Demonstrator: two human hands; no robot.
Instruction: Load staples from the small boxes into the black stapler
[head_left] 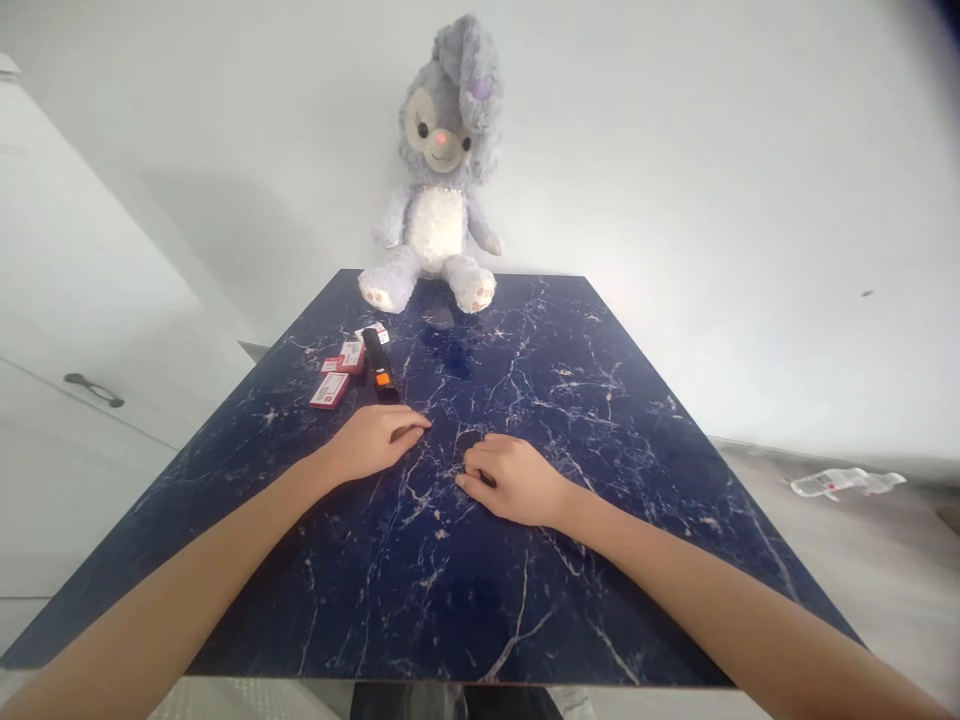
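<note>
My right hand (514, 480) rests on the dark blue marbled table (450, 580), its fingers curled. A small flat black object (470, 440) sticks out past its knuckles, and a dark bit shows between thumb and fingers; the kind cannot be made out. To the left, my left hand (375, 440) lies on the table with fingers stretched to the right and the thumb a little apart. Nothing shows between them. Just beyond that hand is a long black item with an orange patch (381, 370). Small red and white boxes (330, 390) lie beside it.
A grey plush rabbit (439, 220) sits at the table's far edge against the white wall (712, 200). On the left stands a white cabinet with a dark handle (94, 389). A clear plastic wrapper (847, 482) lies on the floor at the right.
</note>
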